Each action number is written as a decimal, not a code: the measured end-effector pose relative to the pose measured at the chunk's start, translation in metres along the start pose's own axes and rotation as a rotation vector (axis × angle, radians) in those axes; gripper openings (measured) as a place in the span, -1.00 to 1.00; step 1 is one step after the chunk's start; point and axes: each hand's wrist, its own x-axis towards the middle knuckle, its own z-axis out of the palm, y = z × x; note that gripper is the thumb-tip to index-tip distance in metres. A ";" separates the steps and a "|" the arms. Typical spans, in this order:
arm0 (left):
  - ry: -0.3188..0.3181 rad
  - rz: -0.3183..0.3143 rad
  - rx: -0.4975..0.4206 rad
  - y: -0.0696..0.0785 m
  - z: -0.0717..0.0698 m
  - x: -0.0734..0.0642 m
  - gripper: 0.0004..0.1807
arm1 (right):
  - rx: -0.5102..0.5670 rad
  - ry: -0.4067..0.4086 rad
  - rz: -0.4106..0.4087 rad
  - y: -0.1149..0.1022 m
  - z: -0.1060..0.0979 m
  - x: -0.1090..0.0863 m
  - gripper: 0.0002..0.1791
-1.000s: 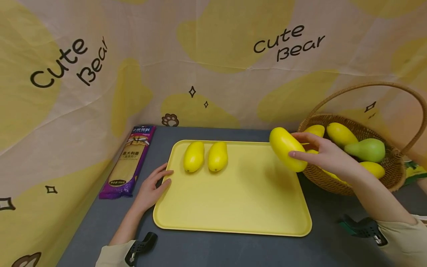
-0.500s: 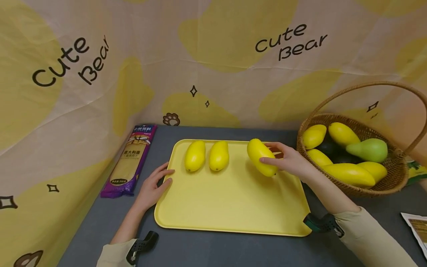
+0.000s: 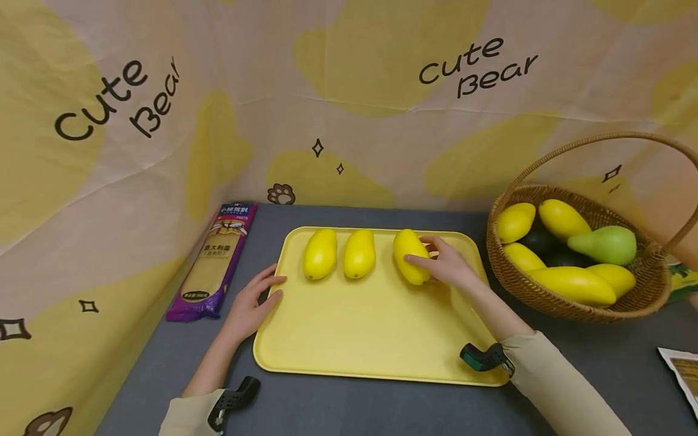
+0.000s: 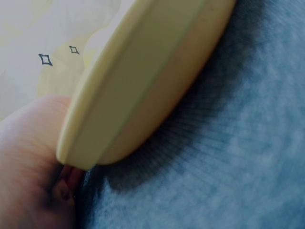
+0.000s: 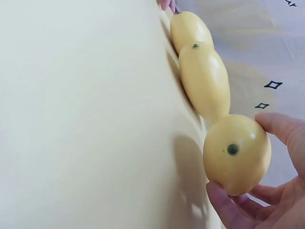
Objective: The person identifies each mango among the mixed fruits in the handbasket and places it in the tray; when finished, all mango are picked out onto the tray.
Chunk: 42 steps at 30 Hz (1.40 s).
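Note:
My right hand [image 3: 444, 266] holds a yellow mango [image 3: 410, 257] between thumb and fingers at the tray's upper right. In the right wrist view, that mango [image 5: 237, 155] shows its stem end, and its shadow falls beside it on the tray. Two more mangoes, one [image 3: 320, 254] farther left and one [image 3: 359, 254] nearer the middle, lie side by side on the yellow tray [image 3: 349, 339]. My left hand [image 3: 246, 309] rests at the tray's left edge, fingertips over the rim. In the left wrist view the tray rim [image 4: 128, 81] hides part of that hand.
A wicker basket [image 3: 556, 303] at the right holds several yellow mangoes, a green pear [image 3: 605, 244] and dark items. A purple pasta packet [image 3: 215, 260] lies left of the tray. Another packet [image 3: 681, 375] lies at the right edge. A patterned cloth [image 3: 349, 91] hangs behind.
The right hand has carried the mango leftward and down, from beside the basket to the right of the two mangoes on the tray. My left hand stays in place.

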 end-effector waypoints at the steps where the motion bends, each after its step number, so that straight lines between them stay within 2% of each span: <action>1: 0.000 -0.001 0.000 0.000 0.000 0.000 -0.66 | -0.004 0.009 0.001 0.001 0.002 0.002 -0.09; 6: 0.003 0.000 -0.002 0.000 0.000 0.000 -0.66 | -0.022 0.051 -0.009 0.002 0.011 0.008 -0.11; 15: 0.013 0.005 0.011 -0.001 0.001 -0.001 -0.67 | -0.098 0.147 -0.092 0.005 0.022 0.015 -0.16; 23: 0.009 0.005 0.006 0.000 0.001 -0.001 -0.67 | -0.116 0.146 -0.080 0.006 0.027 0.018 -0.06; 42: 0.017 0.017 0.021 -0.001 0.002 0.000 -0.67 | -0.109 0.152 -0.091 0.004 0.037 0.022 -0.02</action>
